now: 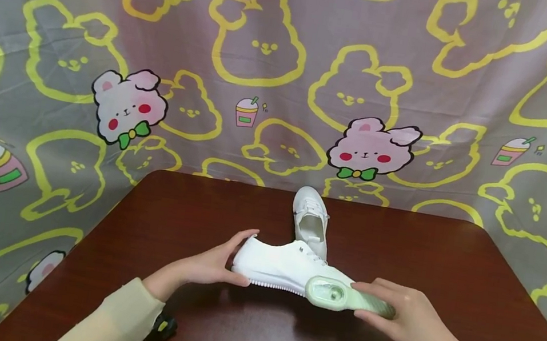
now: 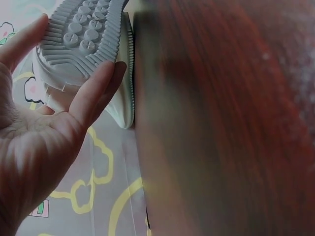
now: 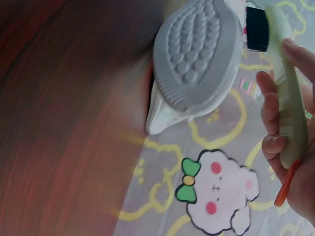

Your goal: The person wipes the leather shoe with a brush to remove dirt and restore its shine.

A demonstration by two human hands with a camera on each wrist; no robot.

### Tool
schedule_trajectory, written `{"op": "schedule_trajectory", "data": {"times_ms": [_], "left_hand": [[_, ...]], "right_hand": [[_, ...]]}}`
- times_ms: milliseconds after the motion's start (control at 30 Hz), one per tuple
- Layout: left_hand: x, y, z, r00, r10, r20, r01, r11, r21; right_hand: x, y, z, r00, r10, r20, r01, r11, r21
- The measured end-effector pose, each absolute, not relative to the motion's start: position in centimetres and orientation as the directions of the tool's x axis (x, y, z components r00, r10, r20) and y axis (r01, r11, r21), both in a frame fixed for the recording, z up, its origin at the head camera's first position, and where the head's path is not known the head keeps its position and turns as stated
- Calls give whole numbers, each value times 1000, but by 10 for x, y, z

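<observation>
A white lace-up shoe is held above the table by my left hand, with fingers and thumb around its heel. The grey studded sole faces the wrist camera. My right hand grips the handle of a pale green brush. Dark bristles point at the shoe's side near the toe; whether they touch it, I cannot tell. From the handle's end hangs an orange loop. Behind, a second white shoe stands on the table, its heel partly hidden by the held one.
The dark reddish-brown table extends under both hands. A grey curtain printed with cartoon animals hangs behind and along the sides. Near my left sleeve lies a small black object with a yellow mark, partly hidden.
</observation>
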State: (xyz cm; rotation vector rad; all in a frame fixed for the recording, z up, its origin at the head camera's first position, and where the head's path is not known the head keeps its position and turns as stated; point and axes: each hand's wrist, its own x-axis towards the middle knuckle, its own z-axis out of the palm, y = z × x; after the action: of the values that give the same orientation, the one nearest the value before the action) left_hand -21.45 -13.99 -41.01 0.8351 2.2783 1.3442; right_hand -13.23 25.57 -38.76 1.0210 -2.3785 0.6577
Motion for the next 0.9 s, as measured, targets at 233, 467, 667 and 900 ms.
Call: {"op": "schedule_trajectory", "data": {"times_ms": [233,467,667,900], "left_hand": [[-215,-139,-410,-757,654,-9,307,368,878],[-214,-140,-411,-755,656,-9,310,368,877],[-215,-140,-411,-754,656,-16,306,373,876],[-215,-140,-411,-760,650,-17,309,385,870]], "right_hand": [[-136,264,-383,-707,-435,558,-638,733,-236],[-144,279,-383,-756,-299,582,-514,822,-246],[-134,268,-385,-698,-431,571,-677,658,-330],[-132,264,-389,-678,-496,543,-711,630,-313]]}}
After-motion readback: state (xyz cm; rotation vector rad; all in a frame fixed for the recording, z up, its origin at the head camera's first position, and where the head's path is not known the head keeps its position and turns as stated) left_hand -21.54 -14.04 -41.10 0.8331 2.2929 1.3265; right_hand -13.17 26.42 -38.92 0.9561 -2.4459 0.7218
